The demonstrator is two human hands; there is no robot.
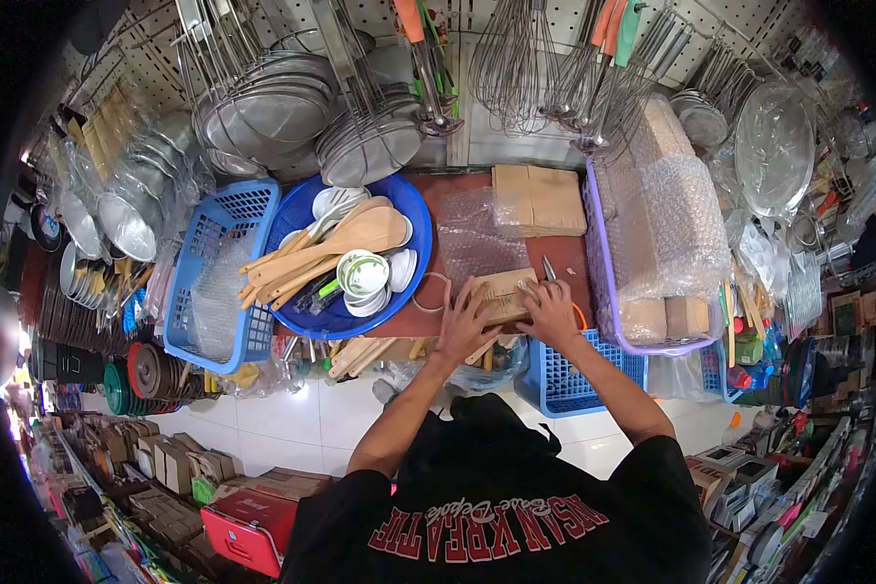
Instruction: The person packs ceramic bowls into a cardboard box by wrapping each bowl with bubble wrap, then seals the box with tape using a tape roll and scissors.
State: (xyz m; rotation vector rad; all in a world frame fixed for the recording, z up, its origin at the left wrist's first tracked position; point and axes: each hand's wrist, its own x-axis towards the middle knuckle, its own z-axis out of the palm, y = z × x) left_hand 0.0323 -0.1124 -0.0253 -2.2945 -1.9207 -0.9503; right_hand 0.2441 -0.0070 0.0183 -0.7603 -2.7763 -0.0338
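A: Down to the worktop, where the brown cardboard piece (506, 295) lies right between the two hands, near the person's side of the surface!

B: And neither hand has the edge on nearness: both are on it. The left hand (465, 319) comes in from the left end, open, fingers spread over the cardboard.

A: The right hand (550, 311) meets the opposite end, fingertips bent down onto it. Is it pinching or merely pressing? From up here, nobody can tell; the underside is hidden.

B: Look at that long axis: roughly side to side, the right end tipped slightly away from the body. So it spans the gap from hand to hand.

A: Dull, papery stuff, flat-faced and straight-edged. Just beyond lies the bubble wrap (477, 229), clear and dimpled, partly lapping a stack of tan cardboard (540, 200).

B: A slim, pointed tool (548, 268) sits just past the right fingers; a pale ring (433, 292) lies beside the left.

A: Farther left, the round blue plastic basin (420, 287) brims with smooth wooden spatulas (360, 238); on the right, a purple lattice basket (603, 253) bulges with bubble-wrapped goods.
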